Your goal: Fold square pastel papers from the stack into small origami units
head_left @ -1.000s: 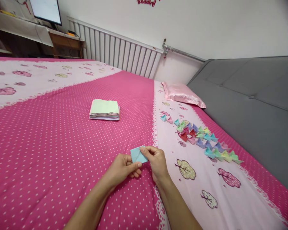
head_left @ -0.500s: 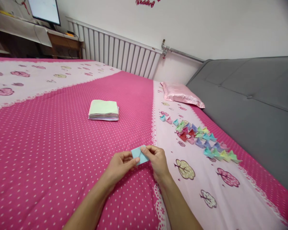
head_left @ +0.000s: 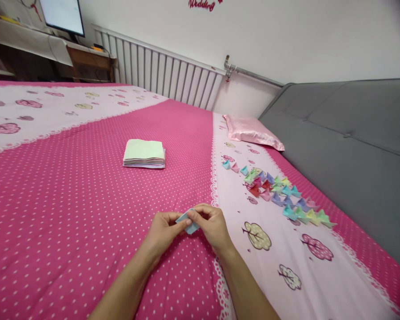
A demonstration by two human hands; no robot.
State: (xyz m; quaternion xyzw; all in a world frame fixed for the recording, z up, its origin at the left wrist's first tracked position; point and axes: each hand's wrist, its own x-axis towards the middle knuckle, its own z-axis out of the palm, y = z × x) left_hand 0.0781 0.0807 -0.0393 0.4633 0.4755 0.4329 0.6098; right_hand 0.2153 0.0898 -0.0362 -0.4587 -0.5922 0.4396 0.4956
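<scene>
Both my hands pinch a small light blue folded paper just above the pink dotted bedspread. My left hand grips its left side with fingers closed. From the right, my right hand pinches the paper's top edge with thumb and fingers. Only a narrow part of the paper shows between the fingers. A stack of pastel paper sheets lies further up the bed. A cluster of several folded paper shapes in mixed colours lies on the pale strip to the right.
A pink satin pillow rests near the grey padded headboard on the right. A white radiator runs along the far wall, with a monitor on a shelf at the top left.
The blue paper has been folded narrower and now shows as a thin sliver between the fingers. Both hands have shifted slightly left and closer together.
</scene>
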